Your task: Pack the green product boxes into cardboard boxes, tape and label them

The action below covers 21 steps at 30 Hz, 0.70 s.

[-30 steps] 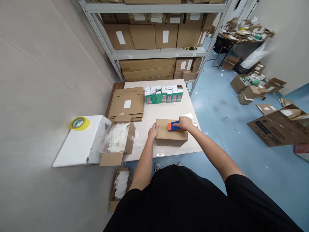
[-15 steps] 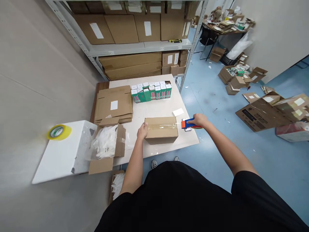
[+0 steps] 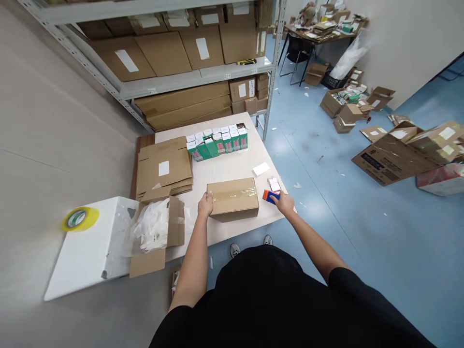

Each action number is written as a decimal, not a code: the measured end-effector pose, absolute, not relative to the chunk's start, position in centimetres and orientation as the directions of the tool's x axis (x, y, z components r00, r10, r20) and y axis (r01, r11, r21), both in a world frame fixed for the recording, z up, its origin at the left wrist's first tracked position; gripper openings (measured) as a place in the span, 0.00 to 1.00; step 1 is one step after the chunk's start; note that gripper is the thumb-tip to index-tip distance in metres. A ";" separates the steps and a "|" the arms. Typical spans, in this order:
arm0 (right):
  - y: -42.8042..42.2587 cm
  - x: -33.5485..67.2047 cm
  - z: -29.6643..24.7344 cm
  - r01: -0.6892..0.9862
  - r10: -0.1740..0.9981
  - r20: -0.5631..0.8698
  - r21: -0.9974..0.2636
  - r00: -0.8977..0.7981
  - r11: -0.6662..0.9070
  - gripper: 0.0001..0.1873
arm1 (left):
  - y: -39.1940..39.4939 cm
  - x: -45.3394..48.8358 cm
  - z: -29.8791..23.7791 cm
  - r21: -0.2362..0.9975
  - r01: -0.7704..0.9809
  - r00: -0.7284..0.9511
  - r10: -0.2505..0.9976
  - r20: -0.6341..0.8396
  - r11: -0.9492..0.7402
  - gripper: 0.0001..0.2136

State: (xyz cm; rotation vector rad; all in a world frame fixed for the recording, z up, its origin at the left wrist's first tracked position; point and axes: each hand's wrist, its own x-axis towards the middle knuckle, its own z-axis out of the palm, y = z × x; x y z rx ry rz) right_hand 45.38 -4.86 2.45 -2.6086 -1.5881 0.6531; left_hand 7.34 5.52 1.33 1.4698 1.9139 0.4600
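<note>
A closed cardboard box [image 3: 234, 193] lies near the front edge of the table, with a strip of clear tape along its top seam. My left hand [image 3: 205, 204] grips its left end, thumb on the top edge. Just off the box's right end, my right hand [image 3: 285, 203] is closed round a blue and orange tape dispenser [image 3: 271, 196], whose lower part is hidden. Small printed labels [image 3: 275, 185] lie on the table behind the dispenser, and a white card [image 3: 261, 168] lies farther back.
Several green-and-white small boxes [image 3: 217, 145] stand in rows at the back. Flattened cartons [image 3: 163, 166] are stacked at the left, behind an open carton of white packing material [image 3: 154, 224]. A yellow tape roll [image 3: 80, 219] rests on a white surface. Shelving [image 3: 199, 75] holding boxes borders the table's far side.
My right hand has brought the tape dispenser lower and toward me, at the table's right edge, uncovering the small labels. My left hand stays on the box. The camera view has shifted.
</note>
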 end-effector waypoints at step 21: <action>-4.8 43.8 -6.6 0.751 0.720 -0.629 -0.314 0.294 -0.581 0.12 | 5.1 8.4 2.4 0.625 0.702 -0.199 0.937 -0.287 0.341 0.25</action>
